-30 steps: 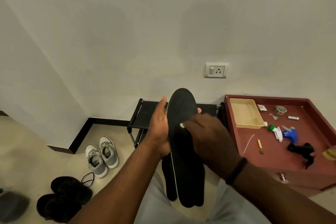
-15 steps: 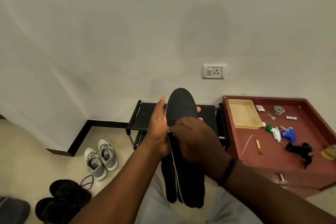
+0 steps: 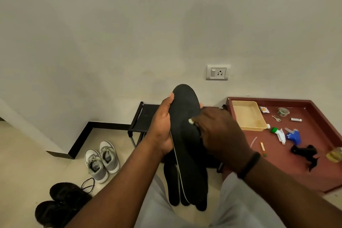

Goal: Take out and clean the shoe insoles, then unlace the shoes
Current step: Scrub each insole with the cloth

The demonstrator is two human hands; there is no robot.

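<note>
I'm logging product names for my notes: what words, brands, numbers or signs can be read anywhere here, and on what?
None can be read.
Orange-and-white sachet on the red table: printing shows, too small and blurred to read.
White tube: no legible label.
Green-capped tube: no legible text.
Grey shoes: dark patches on the insoles inside, unreadable.
Black insole held in the left hand: no marking visible.
Wall socket: no text visible.

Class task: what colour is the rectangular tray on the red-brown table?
Pale yellow tray, seen best in the head view, the only one.
</note>
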